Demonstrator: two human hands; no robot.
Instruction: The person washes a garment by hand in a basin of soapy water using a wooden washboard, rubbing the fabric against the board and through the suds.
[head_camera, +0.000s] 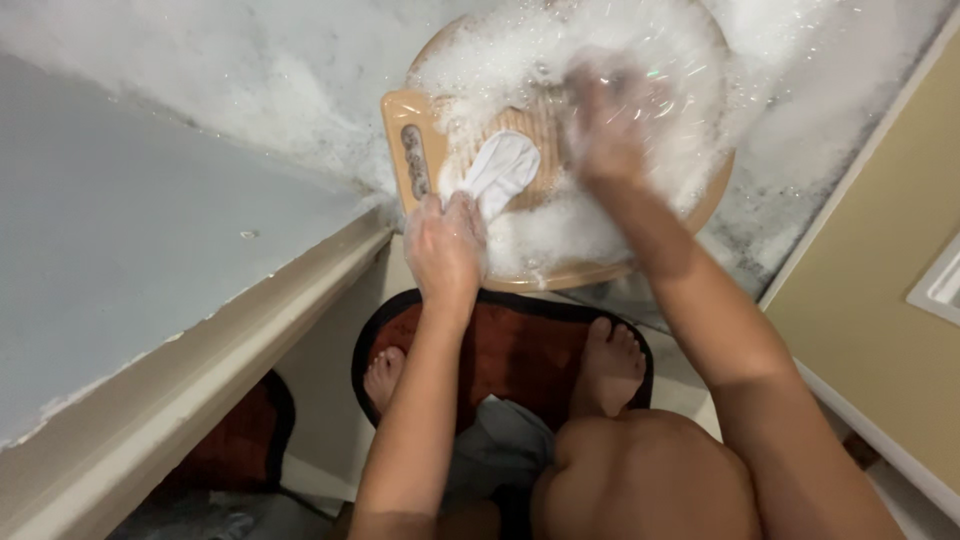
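Observation:
A round tan basin (560, 278) full of white suds stands on the wet floor in front of me. A tan washboard (408, 150) leans in it, and a white cloth (503, 170) lies on its ribs. My left hand (446, 245) grips the near end of the cloth at the washboard's lower edge. My right hand (610, 125), blurred and covered in foam, is over the washboard's far side in the suds; its grip cannot be made out.
A grey wall with a beige ledge (200, 350) runs along the left. A dark red mat (520, 350) with black border lies under my bare feet. A yellow wall with white trim (880, 290) stands to the right. Foam spreads over the floor (250, 60).

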